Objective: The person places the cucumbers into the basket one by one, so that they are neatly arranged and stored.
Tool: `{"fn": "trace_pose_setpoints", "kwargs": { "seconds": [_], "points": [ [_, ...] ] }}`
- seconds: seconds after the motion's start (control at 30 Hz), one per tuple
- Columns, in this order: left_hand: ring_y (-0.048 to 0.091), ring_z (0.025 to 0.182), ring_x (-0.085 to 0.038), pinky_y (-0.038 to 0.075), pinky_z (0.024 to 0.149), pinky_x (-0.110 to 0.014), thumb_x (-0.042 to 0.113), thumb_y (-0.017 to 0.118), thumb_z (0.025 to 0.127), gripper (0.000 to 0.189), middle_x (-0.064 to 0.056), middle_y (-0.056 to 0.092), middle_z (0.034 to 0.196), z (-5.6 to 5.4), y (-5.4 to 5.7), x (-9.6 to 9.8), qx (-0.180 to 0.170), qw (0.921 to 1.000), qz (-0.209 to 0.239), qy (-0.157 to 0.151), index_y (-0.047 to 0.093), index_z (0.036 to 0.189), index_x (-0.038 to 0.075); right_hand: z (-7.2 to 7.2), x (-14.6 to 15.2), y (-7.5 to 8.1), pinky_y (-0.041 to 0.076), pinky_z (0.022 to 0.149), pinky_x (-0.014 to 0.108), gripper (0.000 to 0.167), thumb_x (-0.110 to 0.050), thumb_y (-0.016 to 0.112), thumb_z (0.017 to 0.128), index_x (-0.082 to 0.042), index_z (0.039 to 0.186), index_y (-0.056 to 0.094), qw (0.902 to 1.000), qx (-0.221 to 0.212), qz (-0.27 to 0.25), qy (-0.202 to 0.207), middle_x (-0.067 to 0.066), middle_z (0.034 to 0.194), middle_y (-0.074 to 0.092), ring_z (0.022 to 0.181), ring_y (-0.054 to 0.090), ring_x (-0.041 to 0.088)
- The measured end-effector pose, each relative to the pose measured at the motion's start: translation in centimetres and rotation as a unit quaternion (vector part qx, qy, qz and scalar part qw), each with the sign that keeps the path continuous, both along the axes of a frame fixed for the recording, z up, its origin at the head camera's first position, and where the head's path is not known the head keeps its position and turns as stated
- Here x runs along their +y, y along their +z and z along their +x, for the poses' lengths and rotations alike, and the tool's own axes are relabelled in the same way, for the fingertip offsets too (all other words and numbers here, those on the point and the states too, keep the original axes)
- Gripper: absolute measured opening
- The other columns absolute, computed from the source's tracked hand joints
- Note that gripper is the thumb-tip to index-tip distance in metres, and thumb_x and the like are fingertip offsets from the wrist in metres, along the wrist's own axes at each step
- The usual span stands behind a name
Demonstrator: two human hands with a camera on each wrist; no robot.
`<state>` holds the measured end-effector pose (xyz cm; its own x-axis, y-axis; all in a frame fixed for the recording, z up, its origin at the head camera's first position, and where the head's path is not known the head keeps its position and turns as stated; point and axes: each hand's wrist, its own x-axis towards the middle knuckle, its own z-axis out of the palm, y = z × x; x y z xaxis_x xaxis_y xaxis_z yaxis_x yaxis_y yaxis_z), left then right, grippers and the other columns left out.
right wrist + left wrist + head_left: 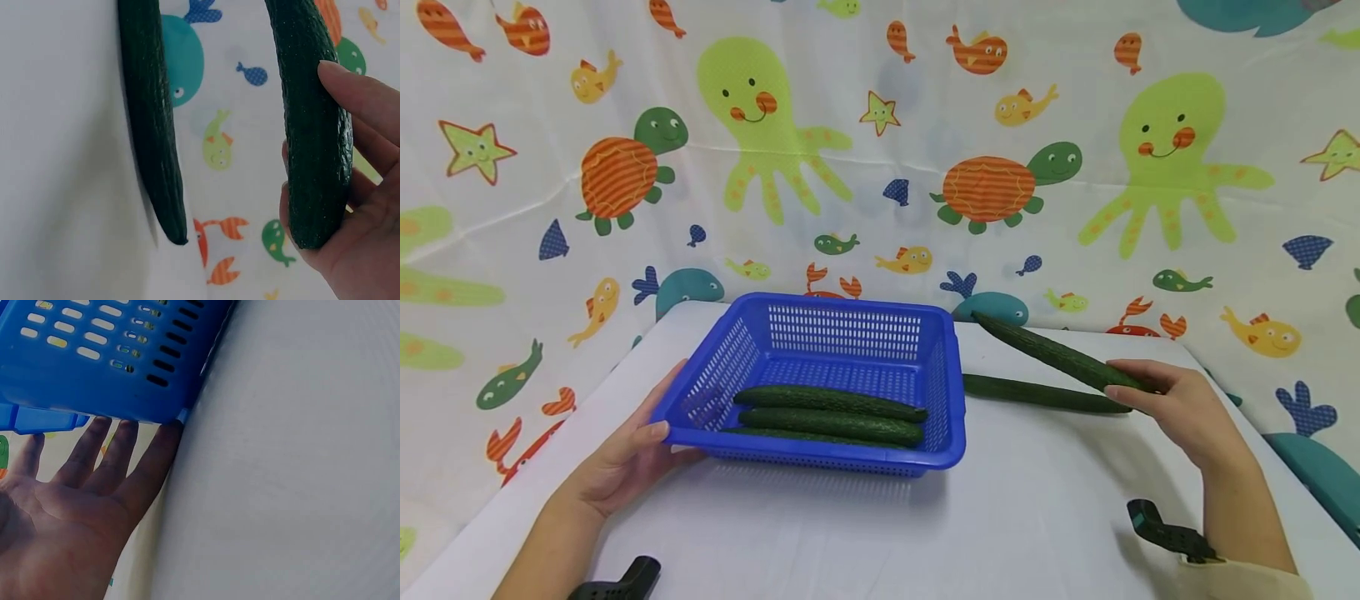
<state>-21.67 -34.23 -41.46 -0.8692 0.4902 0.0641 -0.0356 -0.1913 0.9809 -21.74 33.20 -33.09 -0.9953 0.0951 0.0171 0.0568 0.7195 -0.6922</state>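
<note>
A blue plastic basket (955,400) stands on the table in the head view, with three cucumbers (831,425) lying side by side along its near side. My left hand (628,458) holds its near left corner, thumb on the rim and fingers below; in the left wrist view the fingertips touch the basket's lower edge. To the right of the basket, my right hand (1187,408) grips a cucumber (1060,354) by its near end, raised and slanting toward the basket's far right corner. Another cucumber (1037,394) lies on the table beneath it, as the right wrist view also shows (150,119).
A white cloth covers the table (775,533). Behind and at both sides hangs a white curtain (880,208) printed with sea animals. A dark camera mount (1168,529) sits at the right wrist, and another (625,579) at the left.
</note>
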Motion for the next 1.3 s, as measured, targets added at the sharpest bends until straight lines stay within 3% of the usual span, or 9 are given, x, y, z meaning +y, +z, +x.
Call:
{"fn": "trace_pose_setpoints", "kwargs": {
  "seconds": [0.33,0.53,0.7,0.93,1.1,1.3],
  "points": [
    [0.047,0.141,-0.004,0.051,0.106,-0.038,0.022,0.039,0.109,0.071,0.015,0.023,0.163,-0.3,0.4,-0.1,0.007,0.9999,0.013,-0.004,0.002,0.164,0.047,0.0,-2.8,1.7,0.048,0.077,0.024,0.056,-0.041,0.073,0.096,-0.009,0.141,0.063,0.9986,0.049,0.018,0.005,0.018,0.136,0.06,0.111,0.051,0.022],
    [0.047,0.142,-0.005,0.05,0.107,-0.038,0.02,0.037,0.109,0.07,0.015,0.023,0.162,-0.4,0.4,-0.1,0.009,0.9997,0.017,-0.013,0.003,0.164,0.047,-0.3,-4.3,2.1,0.049,0.076,0.019,0.054,-0.039,0.074,0.096,-0.01,0.14,0.065,0.9983,0.055,0.01,0.019,0.017,0.135,0.062,0.111,0.053,0.022],
    [0.047,0.142,-0.005,0.05,0.107,-0.038,0.021,0.038,0.109,0.071,0.015,0.023,0.163,-0.4,0.3,-0.1,0.007,0.9998,0.017,-0.01,0.002,0.164,0.047,-0.8,-5.6,2.9,0.049,0.081,0.023,0.054,-0.041,0.076,0.094,-0.013,0.139,0.067,0.9976,0.059,0.012,0.034,0.015,0.134,0.064,0.11,0.056,0.021],
    [0.046,0.141,-0.004,0.049,0.106,-0.039,0.023,0.039,0.109,0.07,0.013,0.022,0.163,-0.2,0.1,-0.3,0.005,1.0,-0.001,0.005,0.004,0.164,0.048,-1.7,-7.9,4.3,0.048,0.093,0.04,0.055,-0.041,0.077,0.093,-0.013,0.139,0.067,0.9972,0.046,-0.001,0.058,0.016,0.141,0.062,0.126,0.054,0.033],
    [0.047,0.14,-0.004,0.049,0.107,-0.044,0.024,0.041,0.108,0.07,0.012,0.023,0.162,-0.1,-0.1,-0.2,-0.001,0.9997,-0.013,0.021,0.006,0.164,0.048,-2.1,-9.4,4.4,0.05,0.099,0.049,0.052,-0.036,0.077,0.093,-0.011,0.137,0.068,0.9964,0.034,-0.006,0.077,0.016,0.143,0.061,0.13,0.054,0.036],
    [0.047,0.14,-0.004,0.049,0.107,-0.044,0.023,0.039,0.109,0.07,0.012,0.021,0.163,-0.1,-0.2,-0.1,-0.001,0.9998,-0.011,0.016,0.004,0.164,0.048,-2.7,-11.0,4.5,0.05,0.101,0.053,0.05,-0.035,0.078,0.092,-0.012,0.136,0.068,0.9959,0.022,-0.005,0.088,0.016,0.143,0.061,0.129,0.055,0.035]
  ]
}}
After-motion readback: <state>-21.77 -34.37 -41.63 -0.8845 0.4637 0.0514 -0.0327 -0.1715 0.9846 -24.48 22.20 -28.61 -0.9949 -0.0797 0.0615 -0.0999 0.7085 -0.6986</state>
